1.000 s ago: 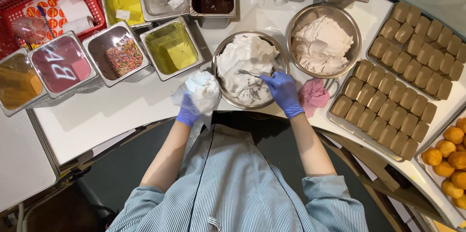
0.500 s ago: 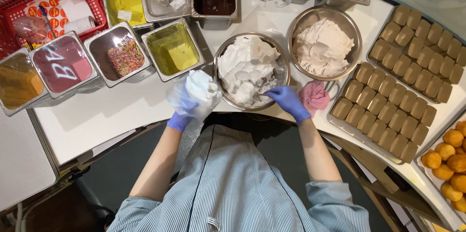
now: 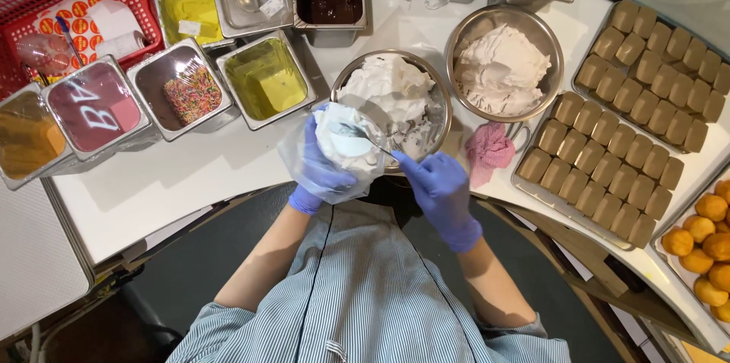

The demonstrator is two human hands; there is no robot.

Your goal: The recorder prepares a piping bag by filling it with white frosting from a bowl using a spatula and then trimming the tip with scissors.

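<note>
Over on the left sit the steel tubs: a brown one cut off by the edge, a pink one [image 3: 95,108], one with coloured sprinkles [image 3: 190,93], one of yellow-green sauce [image 3: 266,78]. Then comes the left hand [image 3: 319,169] in its blue glove, wrapped round a clear piping bag [image 3: 342,146] whose open mouth is folded down over the fingers and part-filled with white cream. The bag sits at the near rim of the steel bowl of cream [image 3: 391,97], touching or overlapping it. The right hand [image 3: 441,188], also gloved, lies just right of the bag and grips a thin utensil [image 3: 369,141]; its long axis runs up and leftward from that hand into the bag's mouth. Both hands are close, the right nearer the bowl's front edge. The tool's working end is buried in cream, so I cannot tell spoon from spatula. Further right: a pink cloth [image 3: 487,150], a second cream bowl [image 3: 506,66], trays of brown blocks [image 3: 608,173]
</note>
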